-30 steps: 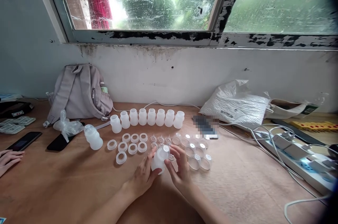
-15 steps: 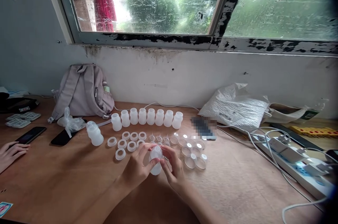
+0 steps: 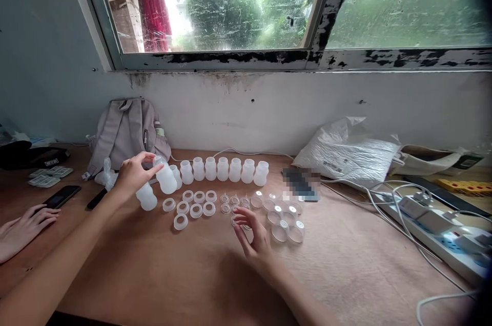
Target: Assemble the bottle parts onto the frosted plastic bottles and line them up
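My left hand [image 3: 132, 175] grips an assembled white plastic bottle [image 3: 164, 177] by its top, above another capped bottle [image 3: 146, 197] at the left end of the layout. My right hand [image 3: 251, 233] hovers open over the table, fingers spread, just below small clear nipples [image 3: 234, 200]. A row of several open white bottles [image 3: 223, 169] stands behind. White screw rings [image 3: 194, 205] lie in front of them, and clear round caps [image 3: 284, 218] lie to the right.
A grey backpack [image 3: 126, 134] leans on the wall at back left. A black phone [image 3: 61, 196] and another person's hand [image 3: 23, 226] are at the left. A white plastic bag [image 3: 348, 154], cables and a power strip [image 3: 434, 226] fill the right side.
My left hand has carried the assembled bottle from the centre out to the back left, beside the other capped bottle. My right hand has let go and opened.
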{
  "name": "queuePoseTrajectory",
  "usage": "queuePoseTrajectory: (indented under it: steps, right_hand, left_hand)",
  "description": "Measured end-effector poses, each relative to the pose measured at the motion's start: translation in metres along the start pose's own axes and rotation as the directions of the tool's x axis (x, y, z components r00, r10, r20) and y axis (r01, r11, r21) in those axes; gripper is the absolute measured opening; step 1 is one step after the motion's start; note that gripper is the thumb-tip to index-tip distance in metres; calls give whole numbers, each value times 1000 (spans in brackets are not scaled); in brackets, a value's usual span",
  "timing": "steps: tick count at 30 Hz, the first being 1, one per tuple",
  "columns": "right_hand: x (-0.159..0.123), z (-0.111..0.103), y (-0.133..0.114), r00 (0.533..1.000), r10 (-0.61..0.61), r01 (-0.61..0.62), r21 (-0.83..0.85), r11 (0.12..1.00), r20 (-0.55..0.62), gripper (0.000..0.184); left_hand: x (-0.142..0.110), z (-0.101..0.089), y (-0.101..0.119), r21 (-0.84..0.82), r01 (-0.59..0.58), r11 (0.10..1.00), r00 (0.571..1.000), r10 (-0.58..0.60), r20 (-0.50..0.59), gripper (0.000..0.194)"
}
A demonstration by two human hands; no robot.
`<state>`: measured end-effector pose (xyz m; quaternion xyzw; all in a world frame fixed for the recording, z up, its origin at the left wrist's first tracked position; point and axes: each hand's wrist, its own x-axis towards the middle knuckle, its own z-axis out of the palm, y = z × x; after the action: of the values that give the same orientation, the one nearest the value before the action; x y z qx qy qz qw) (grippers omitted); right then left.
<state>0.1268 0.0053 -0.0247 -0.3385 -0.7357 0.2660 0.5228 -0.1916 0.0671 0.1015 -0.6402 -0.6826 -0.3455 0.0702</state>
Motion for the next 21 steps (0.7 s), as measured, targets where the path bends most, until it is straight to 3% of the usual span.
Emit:
queuePoseTrajectory:
  steps: [6,15,21]
  right_hand:
    - [1,-1,6,1000,11,-12,-40,999,-13,32]
    - [1,-1,9,1000,-1,1,-74,997,-2,32]
    - [1,0,10,1000,2,-2,-97,995,6,32]
  left_hand:
    - [9,25,-25,238,82,968,990,-107,95,34]
    - [-1,38,-40,290,107,951,975,-157,155,27]
    - [-9,37,-37,334,49,941,989,-92,114,35]
